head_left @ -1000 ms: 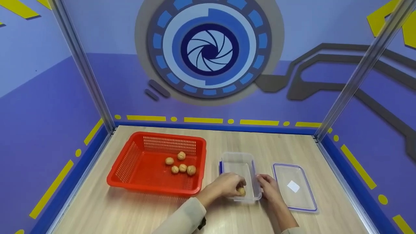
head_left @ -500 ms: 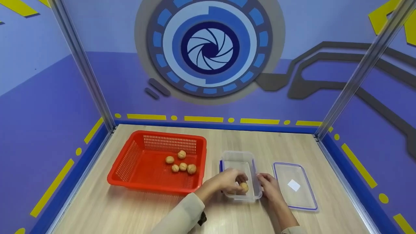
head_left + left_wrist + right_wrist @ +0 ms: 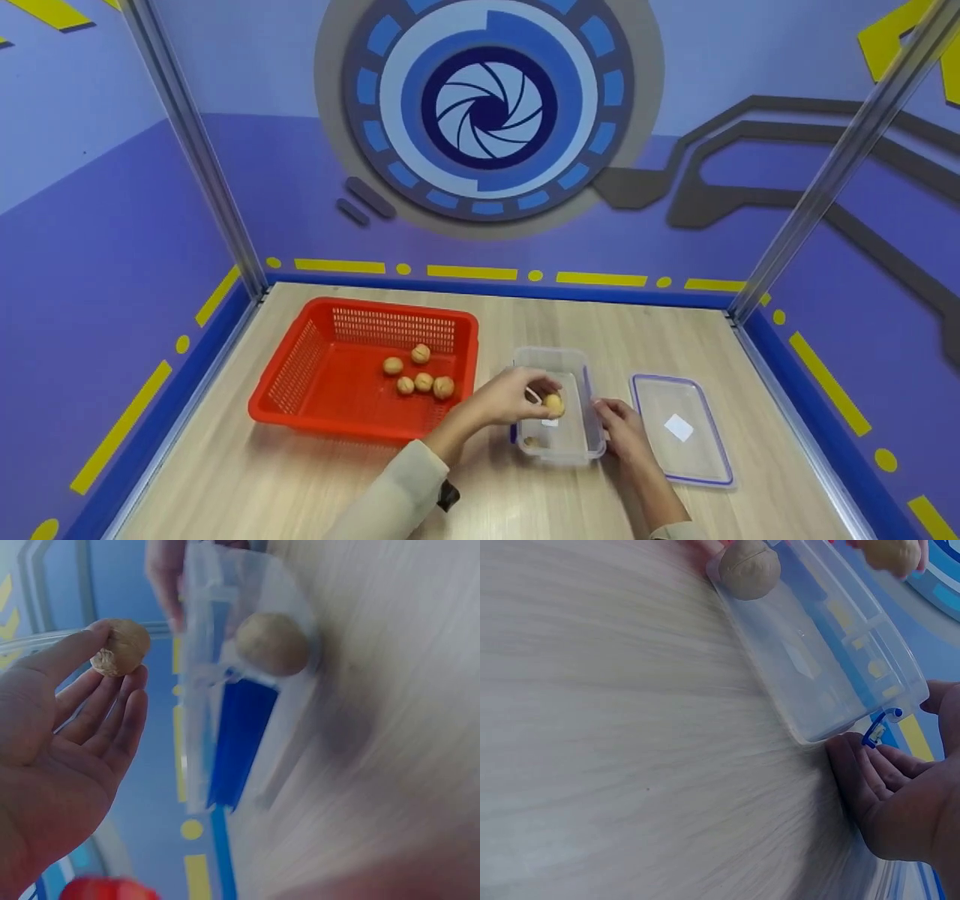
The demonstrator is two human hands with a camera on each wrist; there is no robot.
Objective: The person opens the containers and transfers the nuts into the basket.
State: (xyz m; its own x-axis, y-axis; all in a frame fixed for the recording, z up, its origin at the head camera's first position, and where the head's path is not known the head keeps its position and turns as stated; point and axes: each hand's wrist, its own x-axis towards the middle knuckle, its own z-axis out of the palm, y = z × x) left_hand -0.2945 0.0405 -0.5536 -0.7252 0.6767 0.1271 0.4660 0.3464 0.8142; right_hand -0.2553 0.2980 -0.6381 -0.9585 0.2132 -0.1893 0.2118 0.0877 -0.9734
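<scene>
My left hand (image 3: 517, 396) pinches a walnut (image 3: 553, 406) between thumb and fingertips, above the clear plastic food container (image 3: 579, 427). In the left wrist view that walnut (image 3: 124, 649) is raised outside the container's wall, near the blue latch (image 3: 244, 739). A second walnut (image 3: 750, 568) lies inside the container, in its front left corner. At the container's right side my right hand (image 3: 628, 436) holds on, thumb near the rim and fingers against the lower side, as the right wrist view shows.
A red plastic basket (image 3: 364, 431) stands on the left with several walnuts (image 3: 422, 382) inside. The container's clear lid (image 3: 701, 454), edged in blue, lies flat on the table to the right. Printed panels (image 3: 480, 247) wall in the wooden table (image 3: 645, 330).
My left hand has risen from low in the container, bringing a walnut up and slightly back. The walnut in the front left corner has come into sight. My right hand stays put.
</scene>
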